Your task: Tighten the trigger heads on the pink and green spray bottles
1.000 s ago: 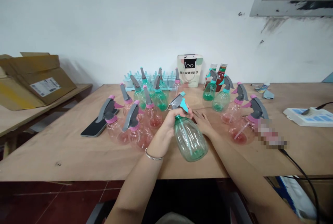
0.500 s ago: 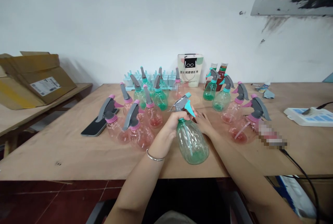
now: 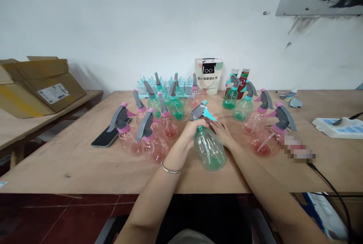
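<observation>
Left hand point(image 3: 190, 135): curled tight round the neck of a green spray bottle point(image 3: 211, 154), just under its gray and blue top.
Green spray bottle: leaning, near the middle of the counter's point(image 3: 85, 172) near edge. Its bottom tips toward the person and to the right. I cannot tell if it touches the counter.
Right hand point(image 3: 222, 132): open, palm down on the counter, fingers a little apart, just past the bottle. I cannot tell if it touches the bottle too.
Bracelet point(image 3: 170, 169): a silver ring on the left wrist.
Left bunch: pink bottles point(image 3: 154, 148) stand toward the counter's left edge, with green bottles point(image 3: 176, 108) behind them.
Phone point(image 3: 104, 137): dark, lying flat by the pink bottles, on the side of the left edge.
Right bunch: two more green bottles and two more pink ones stand in a slanting row, right of the hands.
Back edge: light blue racks point(image 3: 143, 88), a paper bag point(image 3: 210, 85) with glasses drawn on it, and two red bottles point(image 3: 245, 81).
Right edge: a white tray point(image 3: 334, 134) with blue parts.
Past the left edge: a brown box point(image 3: 49, 85) on another table.
</observation>
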Demonstrator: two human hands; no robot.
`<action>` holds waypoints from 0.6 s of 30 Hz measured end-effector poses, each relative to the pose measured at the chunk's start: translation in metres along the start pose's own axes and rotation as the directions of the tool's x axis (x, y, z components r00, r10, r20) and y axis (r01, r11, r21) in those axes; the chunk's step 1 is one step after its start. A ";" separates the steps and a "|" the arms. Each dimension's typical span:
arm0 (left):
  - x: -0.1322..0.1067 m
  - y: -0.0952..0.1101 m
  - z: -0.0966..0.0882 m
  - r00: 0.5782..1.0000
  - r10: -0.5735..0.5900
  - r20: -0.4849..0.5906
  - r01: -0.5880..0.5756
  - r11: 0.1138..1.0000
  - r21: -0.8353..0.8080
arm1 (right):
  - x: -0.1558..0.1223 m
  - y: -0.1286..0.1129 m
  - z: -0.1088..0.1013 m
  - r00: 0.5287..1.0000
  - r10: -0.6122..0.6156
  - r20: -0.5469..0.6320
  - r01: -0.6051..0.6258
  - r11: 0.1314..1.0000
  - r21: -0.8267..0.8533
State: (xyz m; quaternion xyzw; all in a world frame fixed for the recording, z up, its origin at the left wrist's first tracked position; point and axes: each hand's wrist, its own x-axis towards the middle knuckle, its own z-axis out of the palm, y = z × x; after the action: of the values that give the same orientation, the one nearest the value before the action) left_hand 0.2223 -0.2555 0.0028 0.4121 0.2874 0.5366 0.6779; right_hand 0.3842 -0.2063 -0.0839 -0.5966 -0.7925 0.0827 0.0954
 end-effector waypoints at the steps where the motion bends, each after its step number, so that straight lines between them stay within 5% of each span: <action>1: 0.001 -0.002 0.000 0.999 0.047 -0.019 -0.046 0.997 0.056 | 0.000 0.000 0.000 1.000 -0.005 0.005 0.006 1.000 -0.009; 7: 0.027 -0.012 -0.003 0.942 0.326 -0.075 -0.267 0.868 0.420 | 0.001 0.003 0.002 1.000 -0.011 0.013 0.011 1.000 -0.003; 11: 0.072 -0.009 -0.006 0.764 0.634 -0.119 -0.448 0.654 0.609 | 0.001 0.000 0.004 1.000 0.007 -0.018 -0.007 1.000 0.020; 14: 0.105 -0.007 -0.010 0.660 0.733 -0.163 -0.451 0.561 0.694 | 0.000 -0.003 0.002 0.999 0.020 -0.033 -0.018 0.999 0.050; 18: 0.131 -0.010 -0.020 0.626 0.755 -0.197 -0.374 0.511 0.774 | -0.003 -0.005 -0.001 0.999 0.026 -0.020 -0.025 0.997 0.072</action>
State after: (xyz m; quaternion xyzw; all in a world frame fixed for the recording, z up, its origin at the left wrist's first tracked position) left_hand 0.2444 -0.1251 -0.0088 0.5388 0.4698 0.6821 0.1541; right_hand 0.3807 -0.2106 -0.0818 -0.6038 -0.7803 0.1060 0.1239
